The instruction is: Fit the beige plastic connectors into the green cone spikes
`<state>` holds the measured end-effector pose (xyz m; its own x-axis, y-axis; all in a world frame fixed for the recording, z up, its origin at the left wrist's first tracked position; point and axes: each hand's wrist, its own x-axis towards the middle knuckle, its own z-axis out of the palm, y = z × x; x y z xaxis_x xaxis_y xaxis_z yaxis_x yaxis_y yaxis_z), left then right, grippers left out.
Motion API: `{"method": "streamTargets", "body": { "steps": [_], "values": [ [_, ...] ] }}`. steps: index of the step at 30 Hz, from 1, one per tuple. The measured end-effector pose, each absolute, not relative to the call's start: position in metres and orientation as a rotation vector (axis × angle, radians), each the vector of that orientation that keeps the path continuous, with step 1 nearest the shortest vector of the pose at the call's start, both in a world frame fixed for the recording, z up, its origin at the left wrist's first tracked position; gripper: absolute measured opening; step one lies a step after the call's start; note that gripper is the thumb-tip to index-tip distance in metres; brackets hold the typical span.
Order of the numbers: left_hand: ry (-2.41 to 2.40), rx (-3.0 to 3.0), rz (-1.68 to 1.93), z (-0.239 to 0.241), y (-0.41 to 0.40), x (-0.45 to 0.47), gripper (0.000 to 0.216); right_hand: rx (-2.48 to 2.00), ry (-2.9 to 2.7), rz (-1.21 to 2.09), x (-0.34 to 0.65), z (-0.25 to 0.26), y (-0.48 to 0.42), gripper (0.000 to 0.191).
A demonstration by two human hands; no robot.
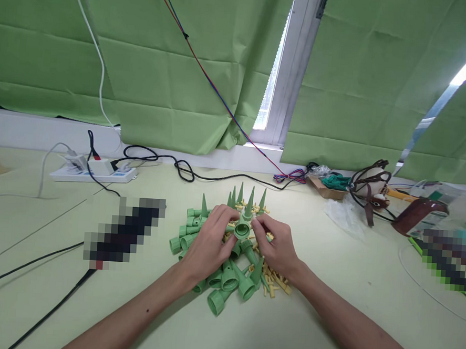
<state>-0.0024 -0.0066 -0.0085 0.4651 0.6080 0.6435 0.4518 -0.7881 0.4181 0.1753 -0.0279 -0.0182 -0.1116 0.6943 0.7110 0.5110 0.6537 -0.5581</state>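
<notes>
In the centre of the frame, the left hand (208,244) and right hand (279,247) are pinching a green cone spike (242,230) between their fingertips. It is sitting between them with its open mouth facing the camera, just above a pile of green cones (226,285) and small yellow pieces (276,282).

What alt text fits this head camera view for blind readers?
A person's left hand and right hand hold a green cone spike over a pile of green spikes and yellow pieces on a pale table. Behind: a power strip, cables, green curtains.

no readable text, labels or numbers anywhere
</notes>
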Motion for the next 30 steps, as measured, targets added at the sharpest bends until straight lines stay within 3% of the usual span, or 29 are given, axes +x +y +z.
{"method": "streamTargets", "body": {
  "steps": [9, 12, 15, 30],
  "values": [
    [1.024, 2.203, 1.132, 0.001, -0.01, 0.001, 0.009, -0.967, -1.713, 0.148, 0.176, -0.017, -0.027, 0.019],
    [1.024, 2.157, 1.159, 0.003, -0.011, 0.002, 0.034, -0.956, -1.705, 0.132, 0.176, -0.017, -0.026, 0.019],
    [1.004, 2.106, 1.105, 0.003, -0.012, 0.002, 0.041, -0.933, -1.726, 0.145, 0.176, -0.017, -0.025, 0.019],
    [1.0, 2.18, 1.023, 0.005, -0.012, 0.003, 0.031, -0.931, -1.75, 0.218, 0.177, -0.016, -0.026, 0.017]
  ]
}}
